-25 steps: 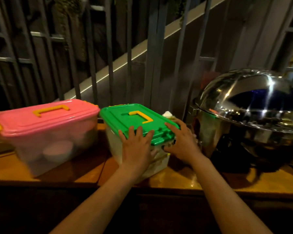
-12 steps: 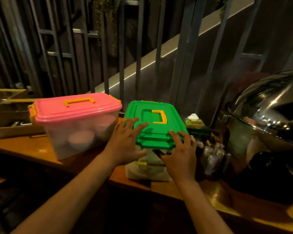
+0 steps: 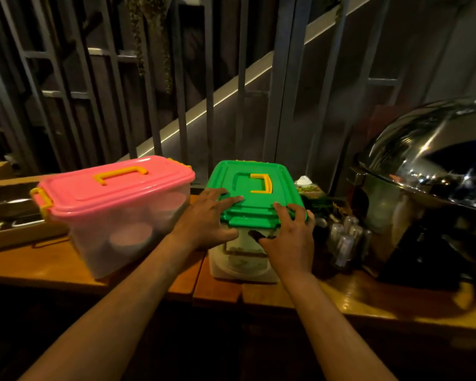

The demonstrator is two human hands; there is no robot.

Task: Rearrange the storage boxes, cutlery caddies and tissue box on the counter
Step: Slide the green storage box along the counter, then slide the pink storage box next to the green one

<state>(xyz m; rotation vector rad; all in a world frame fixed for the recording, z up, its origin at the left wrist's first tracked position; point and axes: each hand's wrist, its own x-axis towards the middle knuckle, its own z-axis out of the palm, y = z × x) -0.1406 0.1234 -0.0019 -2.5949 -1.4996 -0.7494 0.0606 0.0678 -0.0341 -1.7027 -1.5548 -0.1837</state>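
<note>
A clear storage box with a green lid (image 3: 254,188) and yellow handle stands on the wooden counter (image 3: 25,265), its short end facing me. My left hand (image 3: 206,218) grips its near left corner, fingers over the lid edge. My right hand (image 3: 289,237) holds the near right corner, thumb against the front wall. To the left stands a clear box with a pink lid (image 3: 116,185), bowls inside. Behind the green box to the right sits a green tissue box (image 3: 309,189). A cutlery caddy (image 3: 344,240) with shiny handles stands right of my right hand.
A large steel chafing dish with a domed lid (image 3: 434,171) fills the right side. A wooden tray (image 3: 8,213) with metal pieces lies at the far left. Grey metal bars (image 3: 182,78) rise behind the counter.
Both hands have turned the green-lidded box so its short end faces me. The tissue box and caddy now show to its right.
</note>
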